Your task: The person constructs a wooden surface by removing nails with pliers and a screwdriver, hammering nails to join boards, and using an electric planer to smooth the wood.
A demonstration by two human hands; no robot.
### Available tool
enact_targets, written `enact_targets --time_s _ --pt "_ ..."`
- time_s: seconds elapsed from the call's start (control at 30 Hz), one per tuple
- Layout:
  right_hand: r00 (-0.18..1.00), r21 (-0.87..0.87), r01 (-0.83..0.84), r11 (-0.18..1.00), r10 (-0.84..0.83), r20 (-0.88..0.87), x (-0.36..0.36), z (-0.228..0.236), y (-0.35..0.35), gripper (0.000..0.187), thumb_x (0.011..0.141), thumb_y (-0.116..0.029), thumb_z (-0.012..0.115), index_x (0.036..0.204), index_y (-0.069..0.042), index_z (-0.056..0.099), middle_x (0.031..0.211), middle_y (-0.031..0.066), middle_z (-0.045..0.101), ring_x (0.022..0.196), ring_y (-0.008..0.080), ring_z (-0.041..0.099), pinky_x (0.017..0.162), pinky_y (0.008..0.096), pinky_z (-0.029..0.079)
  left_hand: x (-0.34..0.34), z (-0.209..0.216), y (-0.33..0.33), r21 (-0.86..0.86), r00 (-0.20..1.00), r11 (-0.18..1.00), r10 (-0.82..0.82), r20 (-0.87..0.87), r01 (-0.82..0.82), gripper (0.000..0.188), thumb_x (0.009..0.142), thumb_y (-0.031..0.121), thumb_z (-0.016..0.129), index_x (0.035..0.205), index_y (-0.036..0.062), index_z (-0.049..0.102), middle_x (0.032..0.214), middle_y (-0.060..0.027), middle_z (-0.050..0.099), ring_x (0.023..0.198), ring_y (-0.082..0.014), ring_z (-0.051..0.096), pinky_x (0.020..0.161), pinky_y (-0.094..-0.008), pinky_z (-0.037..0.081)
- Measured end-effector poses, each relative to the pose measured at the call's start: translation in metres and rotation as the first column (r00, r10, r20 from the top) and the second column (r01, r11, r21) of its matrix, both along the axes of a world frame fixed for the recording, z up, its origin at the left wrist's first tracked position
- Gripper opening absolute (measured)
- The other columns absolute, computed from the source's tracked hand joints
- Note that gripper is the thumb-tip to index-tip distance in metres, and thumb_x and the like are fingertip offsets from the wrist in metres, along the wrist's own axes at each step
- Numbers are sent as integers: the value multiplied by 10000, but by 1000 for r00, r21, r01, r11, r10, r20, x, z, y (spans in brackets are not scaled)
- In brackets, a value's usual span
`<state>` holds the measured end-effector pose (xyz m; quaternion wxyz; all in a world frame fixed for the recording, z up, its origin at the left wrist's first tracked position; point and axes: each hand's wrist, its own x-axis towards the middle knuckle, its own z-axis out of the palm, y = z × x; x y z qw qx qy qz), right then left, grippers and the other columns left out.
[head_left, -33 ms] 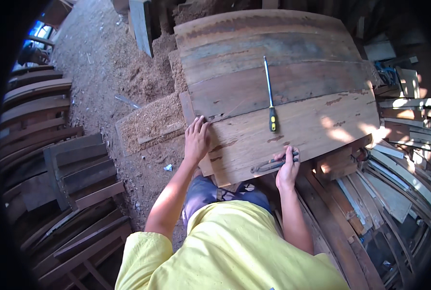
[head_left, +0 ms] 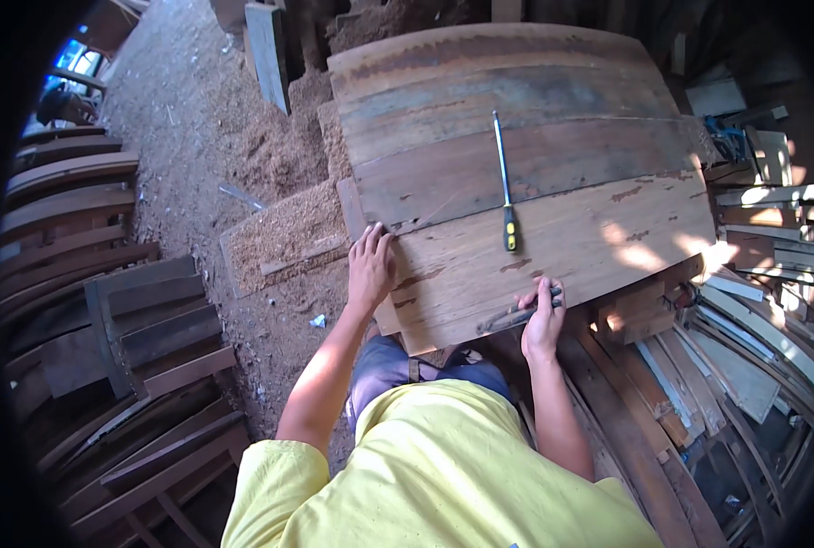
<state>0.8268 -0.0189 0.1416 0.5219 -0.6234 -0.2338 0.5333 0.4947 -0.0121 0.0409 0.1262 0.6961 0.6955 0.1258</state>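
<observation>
A broad panel of joined wooden planks (head_left: 598, 215) lies before me, its near planks paler than the far ones. My left hand (head_left: 370, 271) rests on the panel's left edge, fingers stretched out beside a narrow wood strip (head_left: 350, 205). Over the near edge, my right hand (head_left: 544, 321) is closed around the handles of dark metal pincers (head_left: 505, 320), whose head points left. A long screwdriver (head_left: 510, 228) with a black and yellow handle lies on the middle of the panel, shaft pointing away from me.
Sawdust (head_left: 288, 228) covers a board and the ground left of the panel. Curved timber pieces (head_left: 69, 196) are stacked at the far left. Offcuts and slats (head_left: 745, 347) crowd the right side. An upright plank (head_left: 268, 59) stands at the back left.
The pincers have turned in my right hand, so their head now looks narrower. My left hand stays at the panel's edge.
</observation>
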Motion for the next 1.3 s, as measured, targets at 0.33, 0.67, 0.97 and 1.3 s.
enact_targets --time_s 0.33,0.67,0.97,1.3 --pt "920 11 -184 983 168 355 134 2 18 276 1128 -260 585 965 -46 646 643 -30 521 539 56 503 504 267 466 44 -20 18 -24 983 985 170 -73 -173 609 892 208 692 1473 71 574 1574 -243 515 1472 -451 478 1191 -560 412" --pt "370 -481 -557 677 721 586 69 -37 82 656 942 -584 752 1236 -8 641 1149 244 758 1000 396 759 861 493 595 72 -17 -67 -51 986 985 168 18 -166 531 915 240 768 1420 181 615 1663 -229 385 1563 -531 263 1287 -609 279" --pt "322 -489 -457 743 650 688 -1 -98 126 518 928 -499 729 1134 -24 712 1135 267 764 1121 440 725 980 526 561 56 37 -166 -309 937 950 141 320 -37 363 962 266 741 1314 177 725 1611 -181 500 1543 -479 341 1273 -561 339" --pt "640 -246 -383 890 448 624 17 -45 -136 415 958 -393 702 907 11 623 795 207 654 781 379 680 748 501 531 -53 46 -176 -507 832 860 239 501 58 379 1044 325 659 1334 85 702 1350 -171 712 1247 -385 672 1060 -461 525"
